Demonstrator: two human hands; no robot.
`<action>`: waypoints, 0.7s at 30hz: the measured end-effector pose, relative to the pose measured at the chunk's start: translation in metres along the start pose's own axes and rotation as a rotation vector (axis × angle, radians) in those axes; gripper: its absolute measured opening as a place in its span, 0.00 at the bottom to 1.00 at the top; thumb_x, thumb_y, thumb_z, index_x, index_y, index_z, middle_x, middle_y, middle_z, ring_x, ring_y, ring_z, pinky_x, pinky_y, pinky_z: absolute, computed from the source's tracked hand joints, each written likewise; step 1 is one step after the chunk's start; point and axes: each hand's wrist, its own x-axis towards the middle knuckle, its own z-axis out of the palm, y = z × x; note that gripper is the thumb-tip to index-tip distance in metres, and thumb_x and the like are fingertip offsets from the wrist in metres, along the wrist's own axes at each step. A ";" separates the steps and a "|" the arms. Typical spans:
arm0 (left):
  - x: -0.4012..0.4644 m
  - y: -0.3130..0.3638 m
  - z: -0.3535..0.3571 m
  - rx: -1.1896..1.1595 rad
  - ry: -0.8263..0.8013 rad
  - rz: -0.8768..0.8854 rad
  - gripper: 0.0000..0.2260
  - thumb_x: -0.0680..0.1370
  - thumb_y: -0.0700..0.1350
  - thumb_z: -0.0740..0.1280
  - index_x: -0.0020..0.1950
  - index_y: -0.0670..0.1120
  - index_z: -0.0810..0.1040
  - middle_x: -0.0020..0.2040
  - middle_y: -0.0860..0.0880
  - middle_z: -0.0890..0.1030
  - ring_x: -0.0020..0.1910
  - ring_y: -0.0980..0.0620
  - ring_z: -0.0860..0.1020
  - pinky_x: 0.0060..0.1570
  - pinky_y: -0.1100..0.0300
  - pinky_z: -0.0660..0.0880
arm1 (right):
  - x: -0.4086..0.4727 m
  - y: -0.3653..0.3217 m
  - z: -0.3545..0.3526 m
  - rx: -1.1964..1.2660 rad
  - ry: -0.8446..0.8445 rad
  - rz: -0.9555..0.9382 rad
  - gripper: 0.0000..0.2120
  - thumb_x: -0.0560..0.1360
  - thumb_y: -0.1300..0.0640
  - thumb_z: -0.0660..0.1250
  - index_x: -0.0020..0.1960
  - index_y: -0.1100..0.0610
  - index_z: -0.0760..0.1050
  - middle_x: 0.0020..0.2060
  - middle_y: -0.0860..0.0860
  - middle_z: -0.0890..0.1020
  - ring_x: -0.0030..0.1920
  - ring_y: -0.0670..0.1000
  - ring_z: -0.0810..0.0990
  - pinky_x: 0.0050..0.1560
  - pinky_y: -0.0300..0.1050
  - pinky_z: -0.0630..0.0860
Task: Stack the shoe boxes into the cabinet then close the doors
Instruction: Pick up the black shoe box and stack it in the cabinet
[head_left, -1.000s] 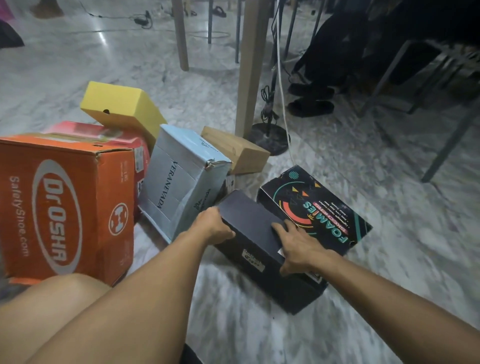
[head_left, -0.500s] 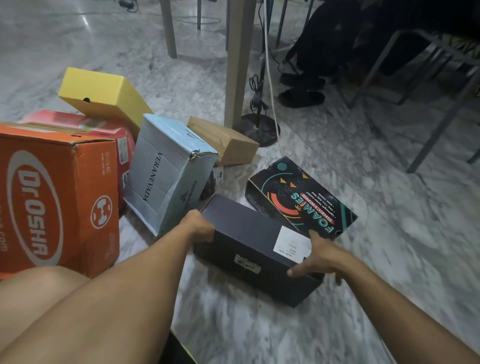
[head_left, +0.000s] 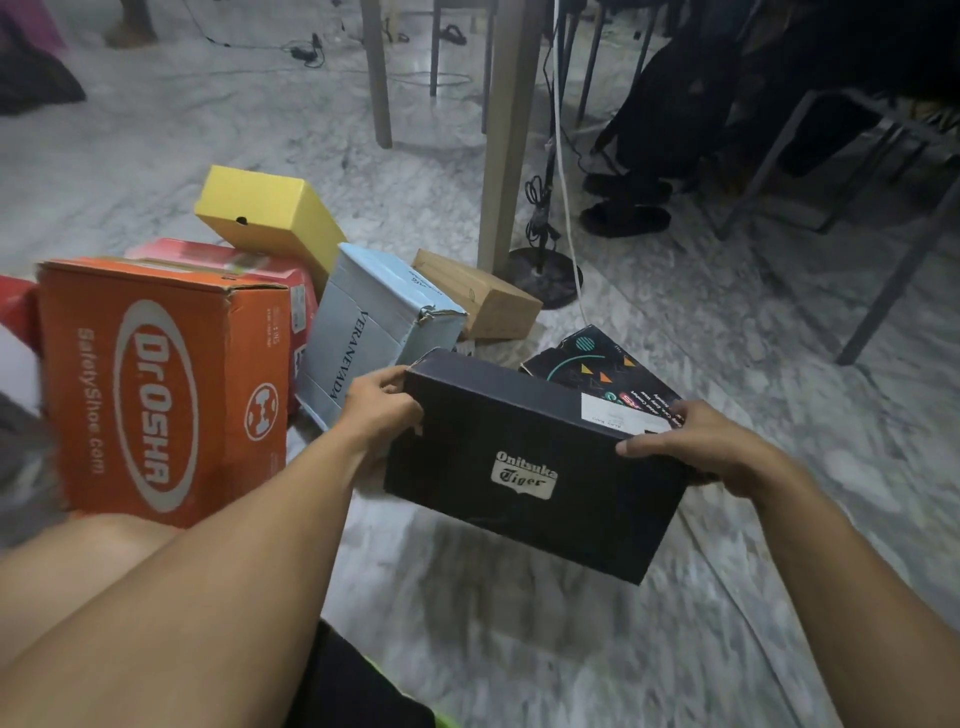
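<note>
I have the black Onitsuka Tiger shoe box (head_left: 524, 467) up off the marble floor (head_left: 519, 649), tilted, its logo side turned toward me. My left hand (head_left: 382, 408) has its grip clamped on the box's left end, fingers curled round the top corner. My right hand (head_left: 698, 444) has its grip clamped on the right end, thumb on the near face and fingers wrapped behind by the white label.

Just behind the Tiger box, on the floor, lies the black Foamies box (head_left: 605, 371), partly hidden by it. To the Tiger box's left leans the grey Veranevada box (head_left: 363, 332), and left of that stands the orange Dr.Osha box (head_left: 161, 384). A red box (head_left: 244, 260) shows behind the orange one, with a yellow box (head_left: 270, 218) tipped on top. A brown cardboard box (head_left: 478, 296) lies behind the Veranevada box, near a table leg (head_left: 511, 130).
</note>
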 end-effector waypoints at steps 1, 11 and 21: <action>-0.005 0.005 -0.005 -0.037 0.006 0.023 0.27 0.66 0.26 0.67 0.60 0.48 0.80 0.52 0.45 0.83 0.54 0.43 0.79 0.42 0.58 0.77 | -0.006 -0.007 -0.004 0.085 0.022 -0.025 0.30 0.57 0.50 0.83 0.52 0.55 0.73 0.43 0.51 0.82 0.40 0.49 0.81 0.35 0.43 0.75; -0.045 0.060 -0.096 -0.083 0.121 0.257 0.43 0.61 0.30 0.69 0.74 0.53 0.67 0.54 0.49 0.80 0.49 0.51 0.78 0.42 0.60 0.75 | -0.009 -0.087 0.022 0.400 0.353 -0.234 0.45 0.41 0.27 0.79 0.47 0.57 0.78 0.41 0.53 0.84 0.40 0.53 0.84 0.37 0.50 0.81; -0.093 0.066 -0.240 -0.221 0.235 0.299 0.25 0.60 0.35 0.75 0.57 0.46 0.82 0.47 0.48 0.86 0.46 0.47 0.84 0.45 0.59 0.81 | -0.074 -0.205 0.074 0.427 -0.041 -0.719 0.42 0.50 0.49 0.85 0.62 0.52 0.75 0.59 0.50 0.80 0.57 0.52 0.82 0.57 0.54 0.79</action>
